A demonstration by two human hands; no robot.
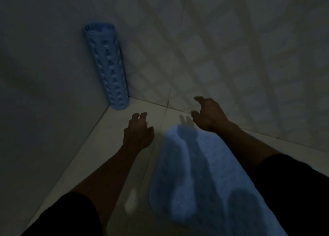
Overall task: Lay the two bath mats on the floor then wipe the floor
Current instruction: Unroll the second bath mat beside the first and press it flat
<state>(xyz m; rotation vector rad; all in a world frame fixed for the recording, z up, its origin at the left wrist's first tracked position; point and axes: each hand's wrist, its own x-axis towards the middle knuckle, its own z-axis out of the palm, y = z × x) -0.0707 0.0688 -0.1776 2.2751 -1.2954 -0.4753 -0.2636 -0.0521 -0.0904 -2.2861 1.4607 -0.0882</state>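
Observation:
A light blue fluffy bath mat [201, 186] lies spread on the pale tiled floor [114, 129], running from the centre toward the bottom right. A second blue mat with holes, rolled into a tube [107, 66], stands upright in the corner where two walls meet. My left hand [138, 133] hovers over bare floor just left of the flat mat, fingers spread and empty. My right hand [209, 114] hangs above the flat mat's far end, fingers apart, holding nothing. The room is dim.
A plain wall [44, 75] rises on the left and a tiled wall [231, 49] on the right, meeting at the corner behind the rolled mat. Bare floor runs along the left wall toward the bottom left.

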